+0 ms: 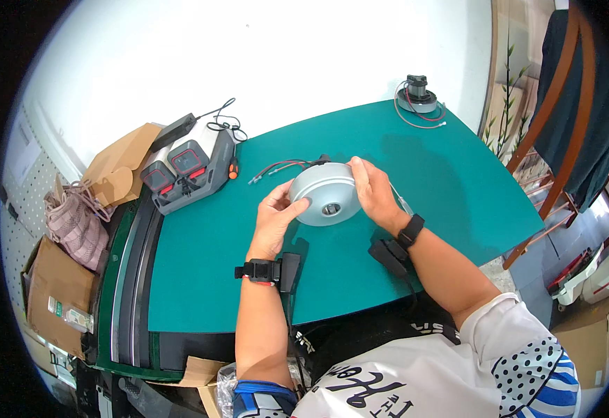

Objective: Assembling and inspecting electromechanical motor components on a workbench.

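Note:
Between my two hands I hold a round silver-grey motor (324, 197), its domed face with a central hole tilted toward me. My left hand (276, 217) grips its left side, thumb on the front rim. My right hand (374, 191) clasps the right side, with fingers along the upper edge. Red and dark wires (276, 167) with metal connectors run out behind it to the left. Another lead hangs by my right wrist. Whether the motor touches the table is hard to tell.
The green tabletop (458, 202) lies under my hands. A second motor with wires (417, 97) stands at the far right corner. At the left are a grey tool case with battery packs (193, 167), an orange-tipped tool (233, 169) and a cardboard box (119, 164). A wooden chair (562, 111) stands right.

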### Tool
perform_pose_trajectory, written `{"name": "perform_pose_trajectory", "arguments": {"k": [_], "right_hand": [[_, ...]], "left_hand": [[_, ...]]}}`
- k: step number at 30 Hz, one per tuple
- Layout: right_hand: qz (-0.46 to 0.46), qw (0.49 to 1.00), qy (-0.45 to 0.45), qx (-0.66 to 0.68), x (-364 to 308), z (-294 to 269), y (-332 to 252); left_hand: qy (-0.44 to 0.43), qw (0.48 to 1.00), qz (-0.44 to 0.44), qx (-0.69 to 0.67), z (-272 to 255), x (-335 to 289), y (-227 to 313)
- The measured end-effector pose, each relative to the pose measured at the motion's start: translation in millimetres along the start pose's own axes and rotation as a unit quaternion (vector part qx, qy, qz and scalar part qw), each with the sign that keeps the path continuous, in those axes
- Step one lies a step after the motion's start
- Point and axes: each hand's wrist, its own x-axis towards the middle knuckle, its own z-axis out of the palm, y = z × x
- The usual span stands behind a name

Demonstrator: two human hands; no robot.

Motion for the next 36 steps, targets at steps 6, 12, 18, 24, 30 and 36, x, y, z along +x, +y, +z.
{"name": "perform_pose_trajectory", "arguments": {"k": [6,12,18,24,30,36], "right_hand": [[0.081,0.995,0.048,-0.013,10.1,-2.8,18.4],[0.194,0.980,0.026,-0.021,20.3,-18.7,48.9],[0.123,0.990,0.038,-0.055,17.7,-12.3,34.7],[0.059,0.993,-0.007,-0.106,12.7,-11.6,36.0],[-0.046,0.996,-0.042,-0.068,19.0,-36.1,25.6],[0.097,0.835,-0.308,-0.445,24.4,-82.0,-12.4]], "left_hand": [[-0.059,0.997,-0.030,-0.037,-17.7,3.2,-14.1],[-0.051,0.996,-0.053,-0.047,1.9,2.8,-12.7],[-0.058,0.998,-0.004,-0.024,-3.9,3.4,-16.5],[0.006,0.999,0.028,-0.037,-4.4,6.3,-10.7],[0.049,0.998,0.019,-0.034,-20.7,4.7,-4.9],[0.069,0.996,0.014,-0.062,-15.3,4.5,-2.9]]}}
